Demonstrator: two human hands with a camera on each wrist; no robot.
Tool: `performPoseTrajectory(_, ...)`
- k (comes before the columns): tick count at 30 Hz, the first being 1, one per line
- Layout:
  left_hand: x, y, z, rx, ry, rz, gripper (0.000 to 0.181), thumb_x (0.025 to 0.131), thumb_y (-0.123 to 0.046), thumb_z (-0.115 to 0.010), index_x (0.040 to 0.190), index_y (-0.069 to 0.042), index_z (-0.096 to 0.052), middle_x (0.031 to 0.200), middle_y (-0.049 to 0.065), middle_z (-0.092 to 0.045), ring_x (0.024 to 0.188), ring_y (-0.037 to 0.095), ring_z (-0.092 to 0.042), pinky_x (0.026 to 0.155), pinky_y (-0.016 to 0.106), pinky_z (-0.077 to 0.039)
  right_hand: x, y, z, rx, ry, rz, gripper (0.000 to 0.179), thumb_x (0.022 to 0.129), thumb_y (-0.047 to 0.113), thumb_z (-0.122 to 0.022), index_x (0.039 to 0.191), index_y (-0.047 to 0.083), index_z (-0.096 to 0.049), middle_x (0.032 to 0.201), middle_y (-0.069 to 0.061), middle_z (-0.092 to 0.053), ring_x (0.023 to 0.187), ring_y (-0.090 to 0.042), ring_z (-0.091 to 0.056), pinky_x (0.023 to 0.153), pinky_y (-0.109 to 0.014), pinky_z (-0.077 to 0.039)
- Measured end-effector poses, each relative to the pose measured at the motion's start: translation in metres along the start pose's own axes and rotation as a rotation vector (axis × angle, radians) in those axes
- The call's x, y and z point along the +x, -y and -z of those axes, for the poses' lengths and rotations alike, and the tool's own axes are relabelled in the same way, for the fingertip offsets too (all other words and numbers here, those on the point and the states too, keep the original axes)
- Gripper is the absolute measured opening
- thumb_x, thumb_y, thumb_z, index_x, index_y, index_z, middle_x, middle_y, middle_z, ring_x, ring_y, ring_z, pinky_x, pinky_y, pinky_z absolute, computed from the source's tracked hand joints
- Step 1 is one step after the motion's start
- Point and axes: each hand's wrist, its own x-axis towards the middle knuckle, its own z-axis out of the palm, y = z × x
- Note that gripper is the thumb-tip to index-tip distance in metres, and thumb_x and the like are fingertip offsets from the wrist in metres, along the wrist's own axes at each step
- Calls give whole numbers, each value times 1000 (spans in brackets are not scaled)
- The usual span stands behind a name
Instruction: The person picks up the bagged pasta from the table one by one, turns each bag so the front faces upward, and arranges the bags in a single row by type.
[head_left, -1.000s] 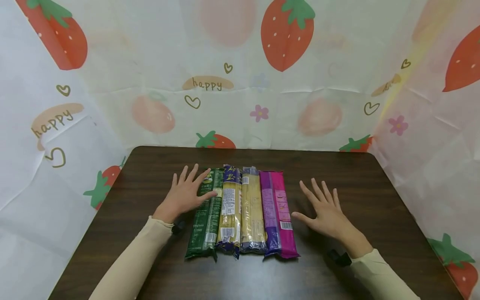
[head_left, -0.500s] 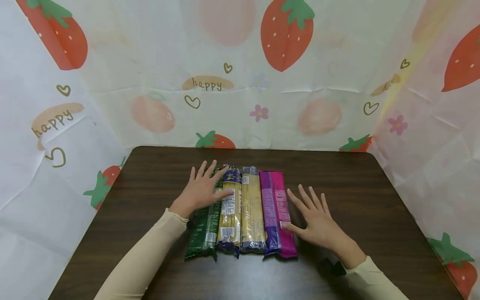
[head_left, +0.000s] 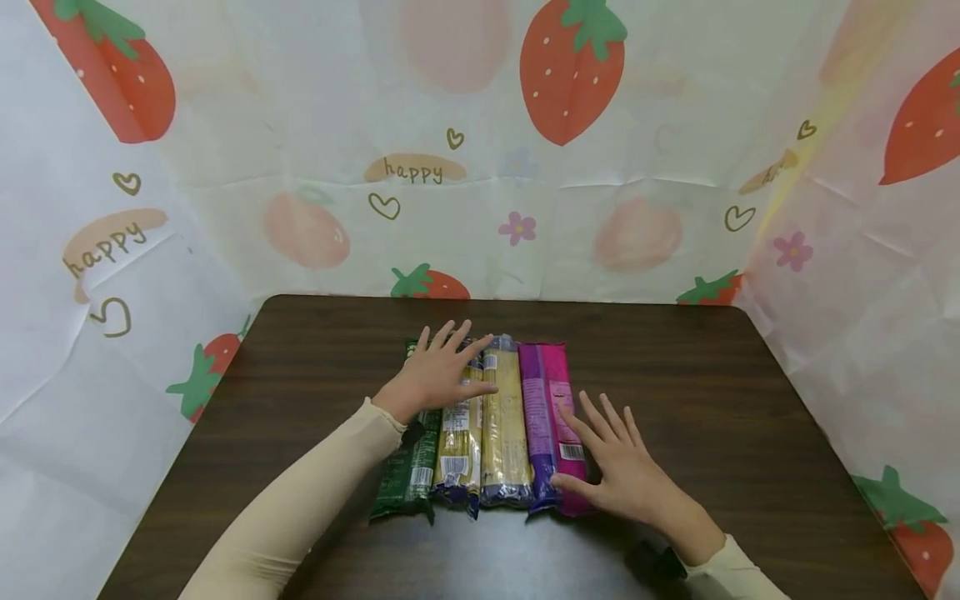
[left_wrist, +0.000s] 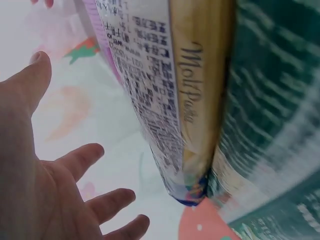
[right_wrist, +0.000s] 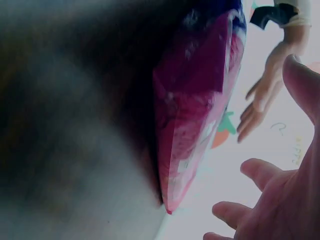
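Observation:
Pasta packs lie side by side on the dark wooden table. From left to right come a green spaghetti pack (head_left: 408, 479), a gold spaghetti pack (head_left: 455, 458) with dark blue ends, a clear pack of pale sticks (head_left: 505, 442), and a pink and purple pack (head_left: 542, 417). My left hand (head_left: 433, 377) hovers over the upper parts of the green and gold packs, fingers spread, hiding some of them. My right hand (head_left: 630, 475) is spread over the lower right of the pink pack. In both wrist views, the fingers stand apart from the packs.
The dark table (head_left: 712, 383) extends around the packs on all sides. White strawberry-printed sheeting (head_left: 330, 100) rises behind it and along both sides. A dark band (right_wrist: 275, 15) sits on the left wrist.
My left hand has moved right, from the green pack across to the gold one. My right hand has moved left and toward the near edge, now over the pink pack. The packs stay put.

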Motion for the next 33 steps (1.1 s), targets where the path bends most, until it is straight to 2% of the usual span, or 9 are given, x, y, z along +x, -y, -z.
performPoseTrajectory(5,12,-7,0,26,24,-22,89,101,-79,-48,173,-32,-24,180,14,-13,166,39,-9,130,68,-9,-5,4,-4,12,13,4,95,95,68,-70,171,22,-35,178,-18,-19,162,-52,-12,124,-78,-5)
performPoseTrajectory(13,30,-20,5,93,70,-69,87,103,-77,-46,173,-29,-26,179,13,-19,165,37,-14,134,56,-11,-9,6,-10,34,34,25,95,95,69,-69,171,22,-35,177,-18,-21,162,-51,-14,125,-77,-7)
performPoseTrajectory(19,45,-25,9,81,127,-69,87,104,-76,-45,173,-25,-26,178,11,-22,165,33,-17,134,52,-12,-10,7,-13,73,80,9,97,95,71,-68,172,24,-32,178,-18,-20,162,-50,-15,127,-74,-10)
performPoseTrajectory(24,58,-27,10,27,171,-73,86,106,-71,-48,173,-22,-26,178,12,-23,165,33,-17,134,51,-12,-10,7,-15,97,102,-5,101,93,74,-68,172,25,-30,178,-17,-18,162,-50,-15,127,-72,-13)
performPoseTrajectory(27,66,-28,7,-29,208,-99,85,108,-67,-49,173,-17,-24,178,14,-22,165,33,-17,134,49,-12,-10,6,-16,106,112,-4,105,91,75,-70,172,23,-30,179,-17,-17,162,-49,-15,128,-70,-16)
performPoseTrajectory(30,73,-30,3,-79,245,-120,85,109,-64,-49,173,-14,-23,178,14,-20,165,33,-16,134,48,-14,-11,6,-17,103,133,-9,112,87,78,-72,173,22,-27,179,-15,-15,163,-48,-16,124,-71,-27)
performPoseTrajectory(33,78,-32,-1,-125,271,-109,86,109,-63,-50,174,-14,-21,179,13,-18,166,32,-14,134,48,-17,-11,6,-18,95,159,-12,119,83,80,-76,173,21,-26,179,-14,-15,163,-46,-18,117,-72,-37)
